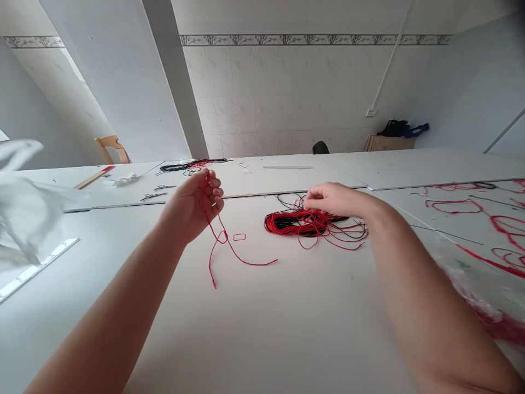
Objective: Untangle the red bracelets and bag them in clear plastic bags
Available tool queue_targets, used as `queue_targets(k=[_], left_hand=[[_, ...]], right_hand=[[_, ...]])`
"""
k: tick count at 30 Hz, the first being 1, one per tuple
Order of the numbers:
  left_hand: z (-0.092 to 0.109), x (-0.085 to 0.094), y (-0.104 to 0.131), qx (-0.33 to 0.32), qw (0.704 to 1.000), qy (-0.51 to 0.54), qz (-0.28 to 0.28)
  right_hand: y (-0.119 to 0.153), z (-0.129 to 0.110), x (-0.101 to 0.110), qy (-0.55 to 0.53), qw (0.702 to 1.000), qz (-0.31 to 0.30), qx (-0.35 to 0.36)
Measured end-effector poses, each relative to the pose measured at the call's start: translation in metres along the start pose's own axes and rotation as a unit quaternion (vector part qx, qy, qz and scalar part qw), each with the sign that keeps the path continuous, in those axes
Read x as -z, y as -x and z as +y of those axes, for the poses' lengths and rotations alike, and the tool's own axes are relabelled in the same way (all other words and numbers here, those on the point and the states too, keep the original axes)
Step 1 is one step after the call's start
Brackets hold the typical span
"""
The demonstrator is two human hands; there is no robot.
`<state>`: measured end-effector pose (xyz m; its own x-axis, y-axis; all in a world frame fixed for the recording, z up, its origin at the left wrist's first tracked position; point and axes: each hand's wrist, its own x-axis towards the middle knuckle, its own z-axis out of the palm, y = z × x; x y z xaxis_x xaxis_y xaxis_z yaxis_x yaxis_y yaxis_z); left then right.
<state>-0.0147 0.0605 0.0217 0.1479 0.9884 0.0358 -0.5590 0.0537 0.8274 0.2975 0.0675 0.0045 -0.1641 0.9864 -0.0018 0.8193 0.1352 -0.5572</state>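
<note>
My left hand point(199, 202) is raised over the white table with its fingers curled round a red cord point(225, 235). The cord hangs down from the fingers, with a knot partway and two loose ends below. On the right, my right hand point(324, 198) reaches to the back of a bundle of red and black cords point(293, 223), its fingertips pinched together at the strands. What exactly the fingertips grip there is too small to make out. A small red rectangular outline point(239, 237) lies between the hands.
A second cord bundle point(192, 164) and scissors point(155, 191) lie at the back left, near a wooden stick point(95, 178). Clear plastic point(24, 202) fills the left edge. More red cords point(508, 230) and a plastic bag point(484, 290) are on the right. A thin ruler point(287, 167) lies behind.
</note>
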Motion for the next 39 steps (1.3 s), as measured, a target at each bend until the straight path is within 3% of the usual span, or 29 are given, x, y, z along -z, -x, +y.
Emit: queue_targets(k=[2, 6, 9, 14, 22, 32, 39], left_hand=[[-0.004, 0.001, -0.001, 0.013, 1.0, 0.0, -0.008], [-0.015, 0.004, -0.004, 0.051, 0.999, -0.002, -0.019], [-0.023, 0.004, -0.007, 0.078, 0.997, -0.009, -0.027], [-0.033, 0.002, -0.007, 0.119, 0.991, -0.038, -0.05], [-0.039, 0.001, -0.002, 0.135, 0.987, -0.06, -0.059], [-0.041, 0.002, -0.003, 0.136, 0.986, -0.064, -0.071], [-0.046, 0.003, -0.004, 0.113, 0.983, -0.127, -0.07]], right_hand=[[0.008, -0.006, 0.009, -0.104, 0.993, 0.024, 0.051], [0.02, -0.021, 0.015, -0.293, 0.93, 0.123, 0.185], [0.026, -0.032, 0.012, -0.289, 0.918, 0.161, 0.22], [0.032, -0.045, 0.006, -0.27, 0.915, 0.144, 0.262], [0.031, -0.047, 0.001, -0.267, 0.923, 0.097, 0.261], [0.026, -0.046, -0.004, -0.26, 0.929, 0.088, 0.249], [0.017, -0.052, -0.021, -0.28, 0.927, 0.055, 0.245]])
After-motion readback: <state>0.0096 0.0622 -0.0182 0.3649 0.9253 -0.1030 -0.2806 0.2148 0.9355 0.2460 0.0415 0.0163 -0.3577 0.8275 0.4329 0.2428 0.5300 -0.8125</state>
